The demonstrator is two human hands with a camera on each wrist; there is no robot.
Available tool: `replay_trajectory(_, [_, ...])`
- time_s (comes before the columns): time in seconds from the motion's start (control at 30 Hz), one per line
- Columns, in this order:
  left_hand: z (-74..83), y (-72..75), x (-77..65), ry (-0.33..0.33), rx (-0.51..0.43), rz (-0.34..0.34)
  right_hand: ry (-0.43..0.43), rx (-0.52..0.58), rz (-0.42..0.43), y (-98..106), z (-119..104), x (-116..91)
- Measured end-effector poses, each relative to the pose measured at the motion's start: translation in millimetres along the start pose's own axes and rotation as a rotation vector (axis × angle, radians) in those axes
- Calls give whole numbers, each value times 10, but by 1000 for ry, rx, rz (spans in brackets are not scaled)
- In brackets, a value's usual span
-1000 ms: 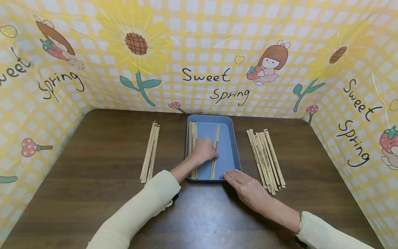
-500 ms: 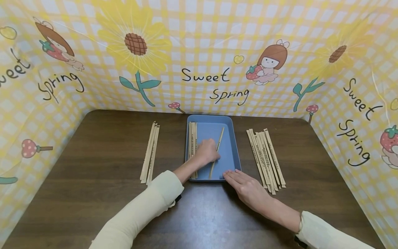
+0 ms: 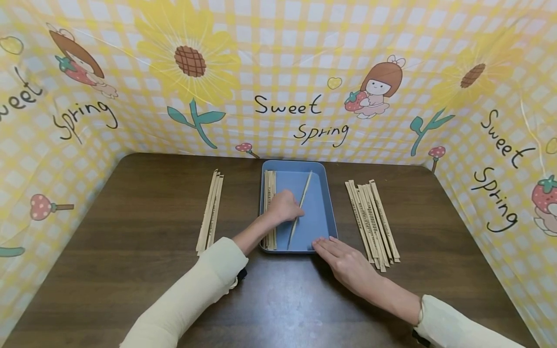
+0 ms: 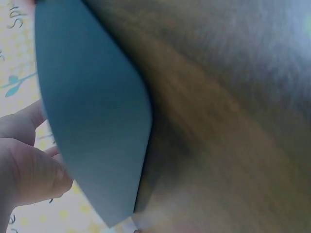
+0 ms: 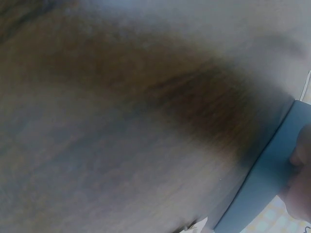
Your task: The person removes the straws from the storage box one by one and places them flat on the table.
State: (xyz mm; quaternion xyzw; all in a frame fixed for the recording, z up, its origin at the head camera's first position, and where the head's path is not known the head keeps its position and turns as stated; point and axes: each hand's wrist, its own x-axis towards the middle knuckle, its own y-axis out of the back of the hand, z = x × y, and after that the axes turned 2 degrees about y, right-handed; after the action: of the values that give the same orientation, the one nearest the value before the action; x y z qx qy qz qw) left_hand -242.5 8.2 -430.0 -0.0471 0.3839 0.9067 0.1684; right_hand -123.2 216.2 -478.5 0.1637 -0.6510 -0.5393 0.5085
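My left hand (image 3: 284, 207) reaches into the blue tray (image 3: 321, 232) and pinches a slim, paper-wrapped stick (image 3: 305, 189) near its middle. The stick slants over the tray floor, its far end leaning right. A row of similar wrapped sticks (image 3: 270, 183) lies along the tray's left wall, partly hidden by my left hand and wrist. My right hand (image 3: 352, 266) rests its straight fingers on the tray's near right corner. In the left wrist view, my left hand (image 4: 34, 167) shows behind the tray wall (image 4: 97, 107); the right wrist view has my right fingers (image 5: 299, 179) against the tray side.
On the brown table (image 3: 148, 212), a few wrapped sticks (image 3: 210, 215) lie left of the tray. A larger fanned bundle of wrapped sticks (image 3: 372, 224) lies to its right, close to my right hand. A yellow checked cloth (image 3: 287, 63) stands behind and at both sides.
The stick in my left hand has turned onto its narrow edge and tilted, its near end shifting left. My left hand has moved slightly left and away from me; my right hand has stayed put.
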Motion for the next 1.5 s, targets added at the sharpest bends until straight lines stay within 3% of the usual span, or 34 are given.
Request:
replay_trajectory(0.27, [-67, 311, -89, 40, -120, 28, 4, 30, -3, 5, 13, -8])
replay_trajectory(0.57, [-290, 638, -230, 83, -354, 38, 25, 12, 33, 8, 19, -5])
replay_trajectory(0.87, [-579, 894, -345, 145, -354, 67, 31, 27, 42, -1, 23, -2])
replay_trajectory(1.5, [-1144, 1169, -609, 204, -333, 81, 20, 23, 36, 9, -4, 0])
